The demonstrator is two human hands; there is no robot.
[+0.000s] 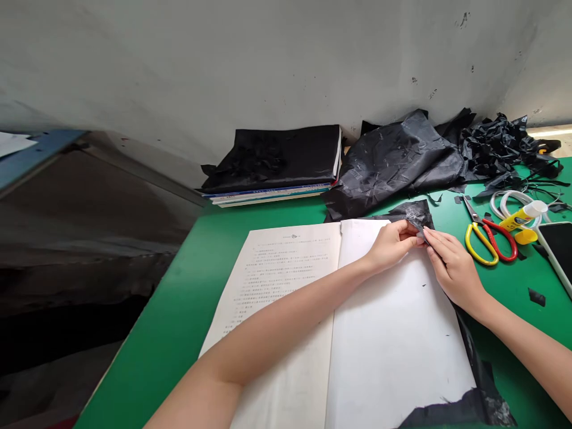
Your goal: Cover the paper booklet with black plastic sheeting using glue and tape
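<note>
While the book (388,333) lies spread flat on the green desk (174,310), both hands work at the top right corner of its right-hand side. The left-hand page (272,274) carries print; the right-hand side is plain white. A black sheet (485,384) extends past the top and right edges of the white side and overlaps its lower right corner. The left hand (393,243) is narrow, with thumb and fingers pinching the sheet's upper corner. The right hand (456,271) is placed opposite, fingertips touching the same corner; whether it also grips cannot be told. The left forearm crosses the printed page and the spine.

To the right of the hands lie scissors (479,222) with one yellow and one red handle, a glue stick (522,216) on a coiled white cable (497,205), a yellow cap (526,237) and a phone (558,253). Beyond the book, a stack of books (277,164) stands near the wall (268,71), beside black sheeting (397,161) and crumpled scraps (494,143).
</note>
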